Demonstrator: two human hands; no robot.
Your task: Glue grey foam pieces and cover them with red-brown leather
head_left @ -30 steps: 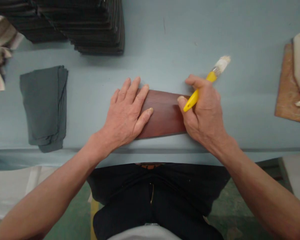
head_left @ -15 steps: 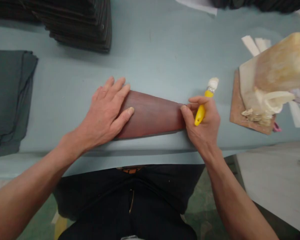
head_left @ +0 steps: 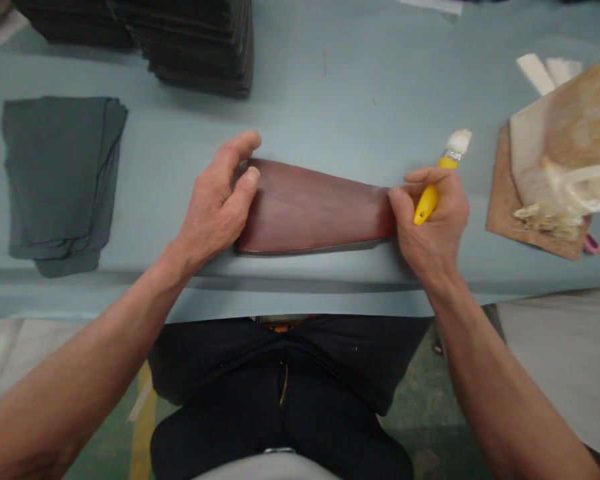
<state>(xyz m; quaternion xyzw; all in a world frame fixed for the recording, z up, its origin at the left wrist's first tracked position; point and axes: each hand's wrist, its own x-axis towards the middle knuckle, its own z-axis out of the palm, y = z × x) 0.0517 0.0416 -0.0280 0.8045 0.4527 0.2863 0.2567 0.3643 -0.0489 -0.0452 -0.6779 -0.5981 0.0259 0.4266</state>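
Note:
A tapered reddish-brown panel, perhaps leather (head_left: 315,210), lies on the table with its wide end to the left and a dark layer showing along its near edge. My left hand (head_left: 223,193) grips the wide end, thumb on top and fingers curled around the far left corner. At the narrow end, my right hand (head_left: 437,223) pinches the panel between thumb and fingertips. That same hand keeps a yellow-handled paintbrush (head_left: 429,200) tucked across its fingers, the white-coated bristles pointing up and away.
Dark green cut pieces (head_left: 55,180) lie in a loose pile on the left. Behind them rises a tall stack of dark pieces (head_left: 200,47). On the right, a stained plastic container (head_left: 540,147) stands on a brown board (head_left: 500,200), with white strips (head_left: 536,73) beyond it.
My left hand has gone from lying flat on the panel to gripping its wide end. The right hand still pinches the narrow end with the brush in it. The view has shifted left.

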